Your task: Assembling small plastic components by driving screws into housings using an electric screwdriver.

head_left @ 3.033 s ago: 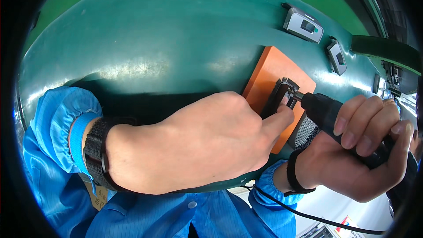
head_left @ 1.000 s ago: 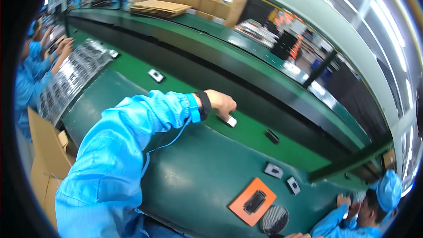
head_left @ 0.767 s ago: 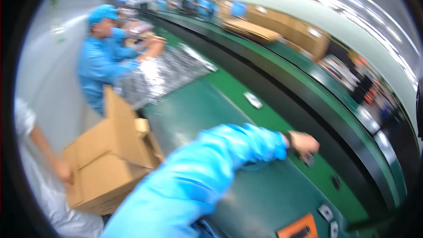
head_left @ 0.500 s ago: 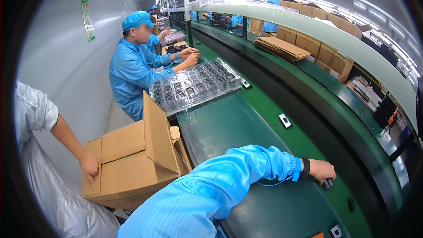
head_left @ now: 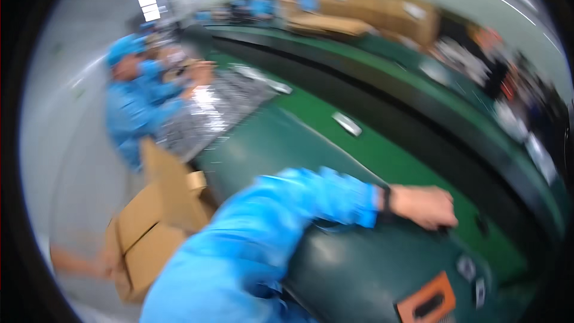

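My left hand (head_left: 423,206), a black band at its wrist and a blue sleeve behind it, reaches across to the right over the edge of the green work surface (head_left: 335,257). Its fingers are closed, and a small black piece (head_left: 443,229) shows just under them, too blurred to name. Beyond the hand, a small black object (head_left: 482,224) lies on the green belt (head_left: 412,170). Closer to me sit an orange pad with a dark oblong on it (head_left: 441,287) and two small pale-and-dark pieces, one a rounded piece (head_left: 466,267). My right hand is out of the picture.
An opened cardboard box (head_left: 140,221) stands at the left with another person's hand (head_left: 107,263) on it. Further up, a co-worker in blue (head_left: 134,107) works by clear plastic trays (head_left: 209,113). One white piece (head_left: 347,124) lies on the belt. Cartons (head_left: 382,12) line the far side.
The view has swung, shifting most of the scene left and blurring it. More of the orange pad shows. My left hand has come nearer the black object on the belt, still closed.
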`<state>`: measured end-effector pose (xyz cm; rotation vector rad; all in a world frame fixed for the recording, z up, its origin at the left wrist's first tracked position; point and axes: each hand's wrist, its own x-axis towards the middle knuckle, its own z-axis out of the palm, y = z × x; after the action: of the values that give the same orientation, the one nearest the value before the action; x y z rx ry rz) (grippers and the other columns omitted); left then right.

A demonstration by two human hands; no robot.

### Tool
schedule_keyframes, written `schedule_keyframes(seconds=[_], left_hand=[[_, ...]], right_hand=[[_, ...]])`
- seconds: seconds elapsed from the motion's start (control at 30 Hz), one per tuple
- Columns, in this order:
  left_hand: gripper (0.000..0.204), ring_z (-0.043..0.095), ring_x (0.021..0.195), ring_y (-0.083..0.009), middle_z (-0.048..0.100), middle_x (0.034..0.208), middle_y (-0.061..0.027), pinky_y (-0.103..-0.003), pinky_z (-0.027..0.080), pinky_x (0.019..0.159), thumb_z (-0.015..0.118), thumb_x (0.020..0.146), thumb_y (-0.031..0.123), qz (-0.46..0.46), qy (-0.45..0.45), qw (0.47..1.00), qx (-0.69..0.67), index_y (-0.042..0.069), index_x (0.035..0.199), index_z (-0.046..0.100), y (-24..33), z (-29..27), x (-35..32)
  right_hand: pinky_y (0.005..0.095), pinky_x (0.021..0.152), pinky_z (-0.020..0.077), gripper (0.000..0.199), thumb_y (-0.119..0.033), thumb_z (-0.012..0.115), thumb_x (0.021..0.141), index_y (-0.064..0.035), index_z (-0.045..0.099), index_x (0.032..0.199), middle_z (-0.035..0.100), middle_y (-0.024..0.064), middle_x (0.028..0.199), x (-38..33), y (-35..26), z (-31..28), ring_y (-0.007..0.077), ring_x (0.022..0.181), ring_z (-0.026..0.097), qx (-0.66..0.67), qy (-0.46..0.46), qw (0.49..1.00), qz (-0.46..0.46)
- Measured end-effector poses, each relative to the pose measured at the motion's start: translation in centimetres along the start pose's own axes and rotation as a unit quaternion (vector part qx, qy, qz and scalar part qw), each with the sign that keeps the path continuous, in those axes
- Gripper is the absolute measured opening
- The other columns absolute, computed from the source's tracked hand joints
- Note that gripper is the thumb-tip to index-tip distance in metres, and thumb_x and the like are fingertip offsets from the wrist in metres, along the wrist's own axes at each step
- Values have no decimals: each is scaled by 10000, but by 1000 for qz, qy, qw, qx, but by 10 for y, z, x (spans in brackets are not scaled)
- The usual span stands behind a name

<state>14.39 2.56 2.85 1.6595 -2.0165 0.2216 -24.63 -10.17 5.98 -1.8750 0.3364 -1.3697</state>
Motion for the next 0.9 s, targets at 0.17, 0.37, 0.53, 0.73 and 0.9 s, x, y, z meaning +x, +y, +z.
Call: schedule_keyframes(seconds=[0.17, 0.37, 0.53, 0.73, 0.9], left_hand=[[59, 680, 939, -228, 689, 928, -92, -405, 510, 1000, 645, 808, 94, 148, -59, 985, -66, 43, 836, 649, 58, 4, 19], [95, 685, 951, -264, 691, 928, -111, -386, 535, 983, 678, 725, 109, 281, -80, 953, -83, 31, 738, 626, 91, 64, 52], [117, 684, 968, -291, 682, 901, -132, -386, 524, 1011, 671, 676, 107, 294, -188, 936, -38, -7, 700, 653, 100, 81, 75], [323, 574, 1216, -273, 683, 1189, -182, -389, 438, 1101, 678, 713, 170, 230, -259, 929, 129, -55, 935, 744, 137, 64, 58], [618, 550, 968, -231, 574, 1412, -57, -367, 501, 882, 789, 695, 383, 66, -297, 953, 0, 11, 1174, 671, 141, 54, 50]], right_hand=[[244, 423, 377, 216, -173, 498, 990, -84, 347, 864, 394, 24, 545, -3, 25, -3, 102, 435, 391, 150, 90, 984, 20], [254, 410, 393, 192, -185, 472, 989, -92, 365, 860, 418, 41, 557, 1, 15, -21, 118, 427, 407, 103, 113, 988, 28], [253, 412, 400, 166, -192, 472, 985, -90, 386, 886, 427, 45, 565, 9, 17, -37, 116, 431, 407, 98, 108, 989, 24], [245, 404, 372, 181, -213, 464, 996, -88, 386, 890, 420, 35, 568, 20, 31, -40, 112, 427, 393, 106, 87, 989, 56], [239, 390, 286, 196, -234, 468, 966, -84, 418, 850, 352, 5, 560, 44, 47, -19, 83, 422, 320, 147, 92, 983, 65]])
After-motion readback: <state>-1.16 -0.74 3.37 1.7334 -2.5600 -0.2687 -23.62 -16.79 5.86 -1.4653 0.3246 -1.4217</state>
